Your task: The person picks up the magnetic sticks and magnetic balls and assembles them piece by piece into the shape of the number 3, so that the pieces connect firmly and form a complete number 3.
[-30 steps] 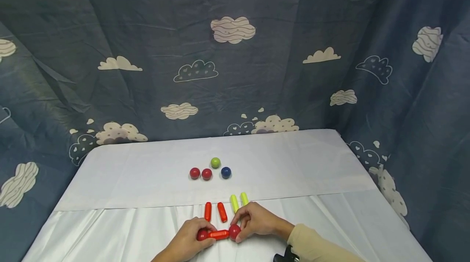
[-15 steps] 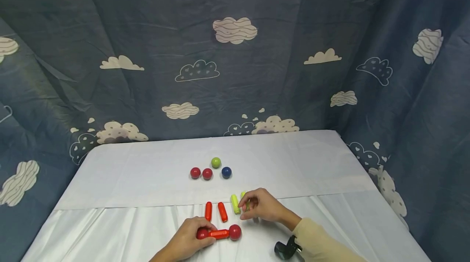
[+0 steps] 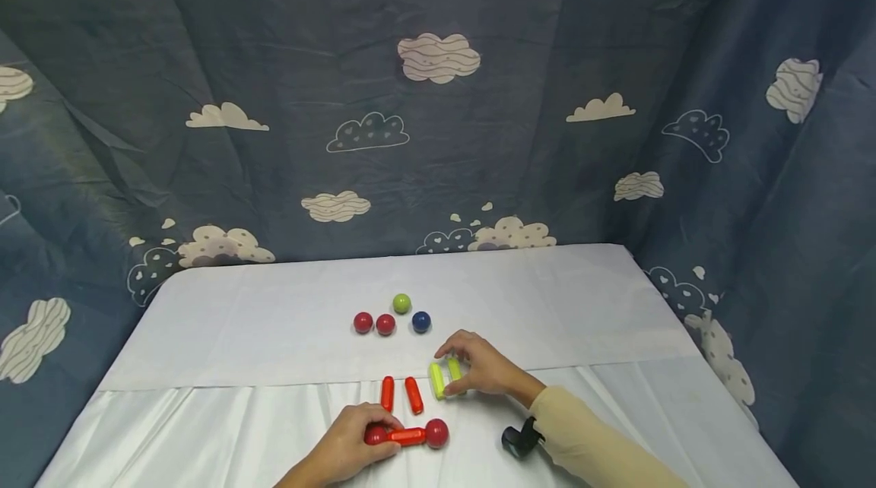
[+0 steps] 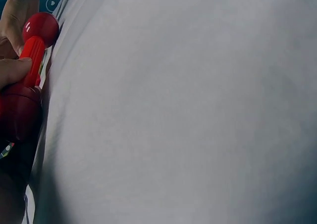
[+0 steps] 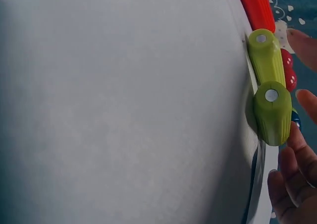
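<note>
Near the front of the table my left hand [image 3: 347,438] grips a red stick [image 3: 407,437] with a red ball [image 3: 436,433] at its right end and another red ball [image 3: 375,435] at its left end. In the left wrist view a thumb lies along the stick [image 4: 32,58] between the two balls. My right hand [image 3: 482,368] reaches over two yellow-green sticks [image 3: 436,381], thumb and fingers spread around the right one [image 3: 455,369]. The right wrist view has the nearer green stick [image 5: 272,117] with a pale disc on its end, fingers beside it; contact is unclear.
Two loose red sticks [image 3: 414,395] lie between the hands. Farther back sit two red balls [image 3: 385,324], a green ball [image 3: 401,303] and a blue ball [image 3: 421,321]. A white cloth [image 3: 561,305] covers the table, and a dark cloud-print curtain [image 3: 438,161] hangs behind.
My right hand has let go of the right-hand red ball and moved back and right to the yellow-green sticks. The left hand keeps holding the joined red piece in place.
</note>
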`<state>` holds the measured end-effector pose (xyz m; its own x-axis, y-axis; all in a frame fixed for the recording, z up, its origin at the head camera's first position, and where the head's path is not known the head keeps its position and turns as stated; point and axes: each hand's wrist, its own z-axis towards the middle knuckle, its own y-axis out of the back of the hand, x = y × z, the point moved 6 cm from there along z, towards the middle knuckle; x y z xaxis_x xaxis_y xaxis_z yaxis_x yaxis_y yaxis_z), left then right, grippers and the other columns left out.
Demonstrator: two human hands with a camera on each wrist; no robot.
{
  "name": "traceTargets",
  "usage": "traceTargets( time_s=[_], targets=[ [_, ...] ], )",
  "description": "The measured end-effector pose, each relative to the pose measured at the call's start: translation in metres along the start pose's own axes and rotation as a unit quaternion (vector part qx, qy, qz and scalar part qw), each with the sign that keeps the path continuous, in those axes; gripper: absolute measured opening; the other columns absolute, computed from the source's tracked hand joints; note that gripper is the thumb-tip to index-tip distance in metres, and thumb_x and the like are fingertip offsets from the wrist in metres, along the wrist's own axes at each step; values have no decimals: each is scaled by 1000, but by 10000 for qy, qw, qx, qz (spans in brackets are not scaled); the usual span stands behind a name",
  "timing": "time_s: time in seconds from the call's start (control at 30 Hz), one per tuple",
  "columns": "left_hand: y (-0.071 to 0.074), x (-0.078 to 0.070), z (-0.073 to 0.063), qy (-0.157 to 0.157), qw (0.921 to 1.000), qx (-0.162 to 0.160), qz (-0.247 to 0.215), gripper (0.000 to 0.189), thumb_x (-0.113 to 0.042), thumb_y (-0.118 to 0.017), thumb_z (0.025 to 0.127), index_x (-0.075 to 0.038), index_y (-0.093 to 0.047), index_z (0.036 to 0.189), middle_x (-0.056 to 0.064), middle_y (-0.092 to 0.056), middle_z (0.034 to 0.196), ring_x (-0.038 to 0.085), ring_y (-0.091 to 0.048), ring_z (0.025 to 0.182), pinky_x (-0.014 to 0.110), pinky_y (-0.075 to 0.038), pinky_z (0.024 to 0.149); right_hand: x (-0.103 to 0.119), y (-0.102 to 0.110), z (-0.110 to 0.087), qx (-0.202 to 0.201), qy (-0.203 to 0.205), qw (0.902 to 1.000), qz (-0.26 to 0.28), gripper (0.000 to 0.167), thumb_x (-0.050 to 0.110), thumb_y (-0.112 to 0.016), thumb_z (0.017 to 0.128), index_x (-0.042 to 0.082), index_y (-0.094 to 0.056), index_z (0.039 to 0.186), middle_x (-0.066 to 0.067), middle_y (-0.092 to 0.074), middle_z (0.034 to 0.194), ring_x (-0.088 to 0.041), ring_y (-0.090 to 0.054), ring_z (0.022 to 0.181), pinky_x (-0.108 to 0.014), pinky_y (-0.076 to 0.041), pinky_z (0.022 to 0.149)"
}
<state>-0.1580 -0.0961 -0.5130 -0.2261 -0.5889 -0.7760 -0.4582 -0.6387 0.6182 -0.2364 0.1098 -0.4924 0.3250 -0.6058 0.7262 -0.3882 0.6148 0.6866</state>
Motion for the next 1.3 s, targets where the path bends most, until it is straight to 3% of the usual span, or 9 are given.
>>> traceTargets(
  time_s=[0.23, 0.63, 0.93, 1.2, 1.3],
  targets=[
    [2, 2, 1, 76, 9999, 56, -51, 18, -32, -77, 80, -24, -73, 96, -6, -65, 104, 8, -53, 90, 29, -44, 82, -4, -11, 7, 386, -508, 9978, -191, 51, 25, -89, 65, 20, -65, 110, 5, -55, 110, -20, -48, 104, -45, -40, 95],
    [1, 2, 1, 157, 9997, 93, -147, 18, -32, -78, 80, -24, -73, 95, -7, -65, 102, 8, -51, 87, 27, -42, 79, -1, -14, 9, 405, -472, 9975, -335, 48, 24, -89, 65, 19, -66, 107, 9, -58, 101, -16, -50, 98, -46, -37, 94],
    [0, 4, 2, 262, 9994, 138, -193, 19, -31, -78, 80, -23, -73, 96, -7, -64, 102, 9, -51, 86, 27, -43, 77, 2, -12, 8, 249, -413, 9982, -370, 52, 21, -89, 65, 14, -65, 110, 7, -62, 99, -14, -52, 93, -47, -38, 94],
    [2, 3, 3, 217, 9996, 103, -118, 19, -30, -78, 80, -22, -73, 96, -6, -65, 102, 10, -51, 87, 28, -44, 79, 13, -4, 5, -211, -297, 9982, -478, 55, 17, -89, 63, 11, -63, 112, 4, -65, 97, -18, -56, 94, -49, -31, 95],
    [1, 3, 3, 264, 9993, 149, -198, 19, -29, -78, 80, -22, -73, 96, -6, -64, 102, 11, -51, 88, 28, -44, 78, 15, -1, 3, -314, -281, 9986, -305, 55, 13, -89, 64, 11, -63, 112, 2, -65, 97, -18, -57, 93, -47, -35, 94]
  ],
)
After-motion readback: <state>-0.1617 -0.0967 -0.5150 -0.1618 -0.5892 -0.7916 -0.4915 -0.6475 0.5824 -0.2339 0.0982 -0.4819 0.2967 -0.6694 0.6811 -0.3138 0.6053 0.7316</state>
